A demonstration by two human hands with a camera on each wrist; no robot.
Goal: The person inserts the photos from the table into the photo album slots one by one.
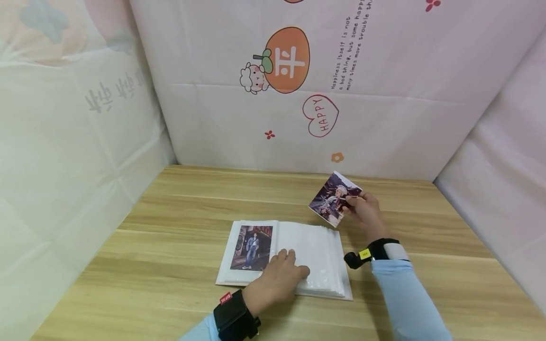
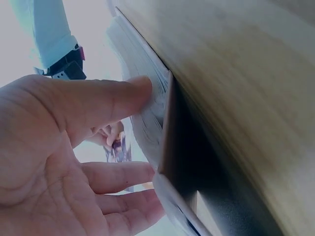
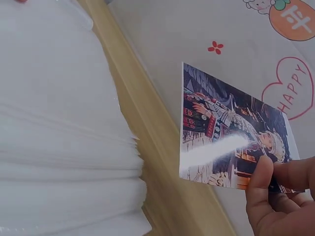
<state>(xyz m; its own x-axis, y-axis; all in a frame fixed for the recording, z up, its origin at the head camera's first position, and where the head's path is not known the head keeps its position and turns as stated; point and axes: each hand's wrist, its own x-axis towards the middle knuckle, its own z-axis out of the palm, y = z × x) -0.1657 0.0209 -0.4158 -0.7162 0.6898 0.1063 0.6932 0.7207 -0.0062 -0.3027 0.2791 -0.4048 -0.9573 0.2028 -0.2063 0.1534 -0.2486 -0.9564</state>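
An album (image 1: 313, 255) lies spread on the table, with a photo (image 1: 251, 247) of a standing person in its left-hand page and a blank white sleeve on the right. My left hand (image 1: 281, 274) rests on the open pages near the middle fold. Its thumb (image 2: 115, 98) touches the page edges in the left wrist view, the other fingers loosely extended. Beyond the album's upper right corner, my right hand (image 1: 367, 213) pinches a loose photo print (image 1: 334, 199) between thumb and fingers. In the right wrist view that print (image 3: 226, 132) shows a person in an ornate headdress, with glare across it.
The wood-grain table (image 1: 170, 246) extends around the album. A white printed cloth (image 1: 213, 123) hangs behind it, and further cloth walls (image 1: 77, 166) stand at the left and right. Several clear page edges (image 3: 98, 167) fan out on the album's right side.
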